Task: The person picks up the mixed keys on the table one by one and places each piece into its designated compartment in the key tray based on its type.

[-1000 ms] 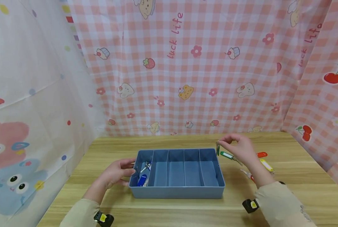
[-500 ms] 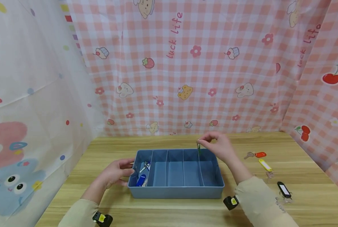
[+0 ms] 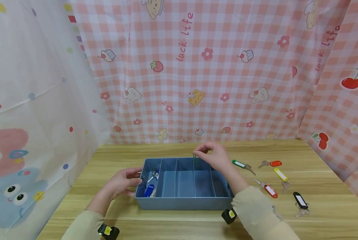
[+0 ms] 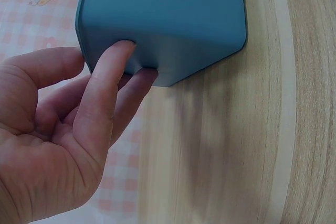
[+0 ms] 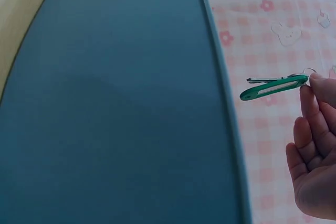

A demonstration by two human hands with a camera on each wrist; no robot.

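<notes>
My right hand (image 3: 213,158) pinches a key with a green key tag (image 5: 273,86) by its ring, between thumb and forefinger. The tag and its key hang above the back of the blue-grey divided box (image 3: 185,203), near the divider left of the second compartment from the right. Blue-tagged keys (image 3: 149,190) lie in the leftmost compartment; the other compartments hold nothing visible. At the box's left end, my left hand (image 3: 125,182) rests relaxed fingertips (image 4: 118,56) against the outer wall, with the thumb beside the rim.
Right of the box lie more tagged keys: a green tag (image 3: 239,163), a red tag (image 3: 270,191), an orange-red tag (image 3: 276,163), a yellow tag (image 3: 280,174) and a black tag (image 3: 300,200). A checked curtain (image 3: 209,76) hangs behind the wooden table (image 3: 166,223).
My right hand has carried the green-tagged key leftward from beside the box's right end to over the box. The left hand and box stay put.
</notes>
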